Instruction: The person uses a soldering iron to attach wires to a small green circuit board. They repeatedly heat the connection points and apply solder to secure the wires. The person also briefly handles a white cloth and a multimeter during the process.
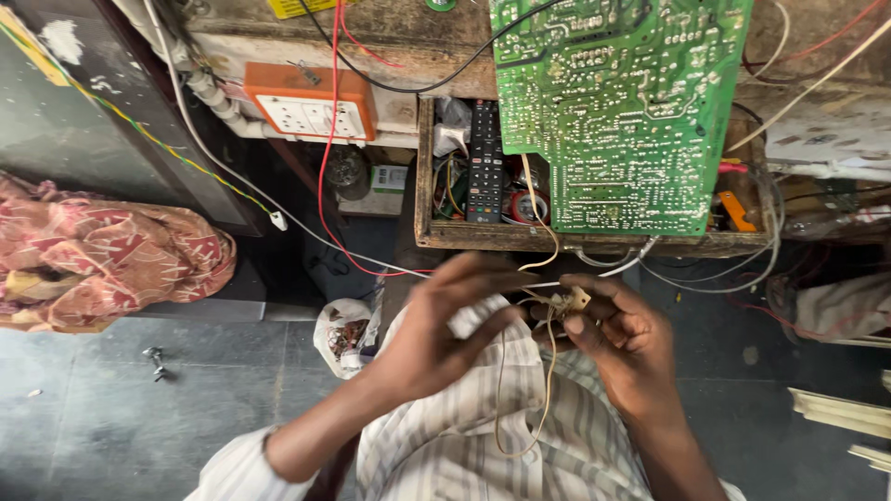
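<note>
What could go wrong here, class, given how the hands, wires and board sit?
1. The thin wires pinched with the small connector between left hand and right hand may snap or pull out.
2. The green circuit board leaning over the wooden drawer might get tugged down by attached wires.

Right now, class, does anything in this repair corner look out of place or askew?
Yes. The green circuit board leans tilted over the open wooden drawer, overhanging it rather than lying flat. Loose screws lie on the tiled floor. The left hand and right hand hold a small beige connector with thin trailing wires.
</note>
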